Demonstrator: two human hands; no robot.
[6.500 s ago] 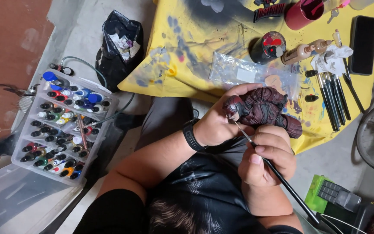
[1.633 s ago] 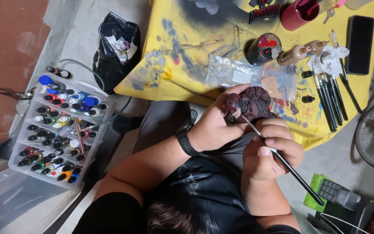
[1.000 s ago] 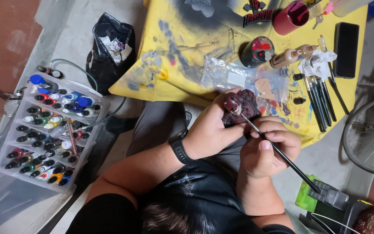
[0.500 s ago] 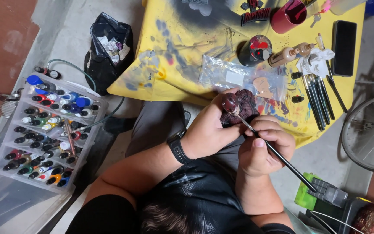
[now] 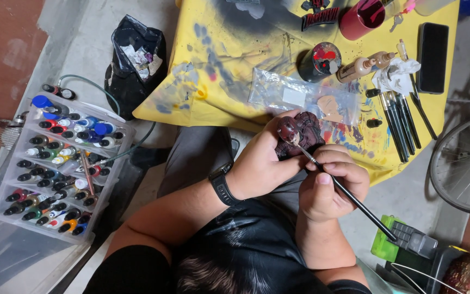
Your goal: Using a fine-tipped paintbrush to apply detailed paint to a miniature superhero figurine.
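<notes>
My left hand (image 5: pixel 262 160) grips a small dark red figurine (image 5: pixel 299 133), held just above the edge of the paint-stained yellow cloth (image 5: pixel 229 60). A black watch sits on that wrist. My right hand (image 5: pixel 330 185) pinches a thin black paintbrush (image 5: pixel 349 196). The brush tip touches the figurine's rounded head at the left, and the handle slants down to the lower right.
A clear tray of several paint bottles (image 5: pixel 55 163) lies at the left, by a black bag (image 5: pixel 135 60). On the cloth are spare brushes (image 5: pixel 398 122), a black phone (image 5: pixel 432 57), a red cup (image 5: pixel 361 17), a paint pot (image 5: pixel 322 60) and a plastic bag (image 5: pixel 300 98). A bicycle wheel (image 5: pixel 463 163) stands at the right.
The figurine has been turned in my left hand so less of its body shows. The brush stays at its head. The view has shifted slightly.
</notes>
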